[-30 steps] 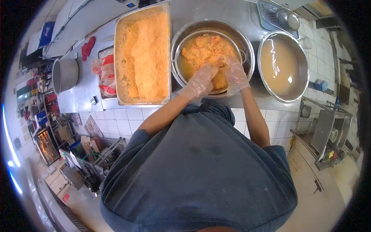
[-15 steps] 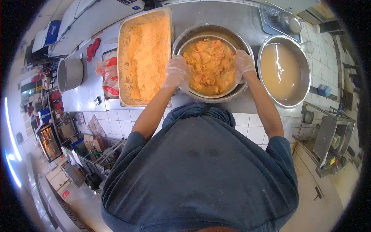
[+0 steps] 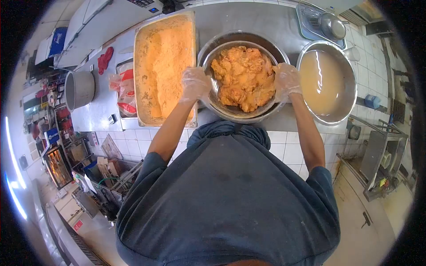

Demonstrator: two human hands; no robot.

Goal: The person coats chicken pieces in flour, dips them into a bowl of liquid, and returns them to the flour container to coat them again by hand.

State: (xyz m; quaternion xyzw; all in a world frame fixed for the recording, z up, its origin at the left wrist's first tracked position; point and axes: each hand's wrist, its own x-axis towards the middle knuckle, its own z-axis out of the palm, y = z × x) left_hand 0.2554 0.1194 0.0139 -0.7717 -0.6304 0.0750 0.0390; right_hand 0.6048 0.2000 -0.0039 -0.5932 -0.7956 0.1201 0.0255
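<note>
Both of my hands wear clear plastic gloves and grip opposite sides of a shiny metal colander. My left hand is closed on its left rim, close to the edge of the breading tray. On the right rim, my right hand is closed as well. Wet, orange-coated pieces of meat, which look like chicken, lie heaped inside, with little liquid around them. Beneath the colander is a larger metal bowl, its back part showing; the contents lower down are hidden.
Left of the bowls, a large metal tray holds orange breading flour. A wide basin of cloudy liquid stands at right. Farther left are a plastic bag, a red cloth and a grey pot.
My hands have raised the colander and drawn it slightly toward me. The liquid that stood around the meat has mostly drained, and more of the metal wall shows.
</note>
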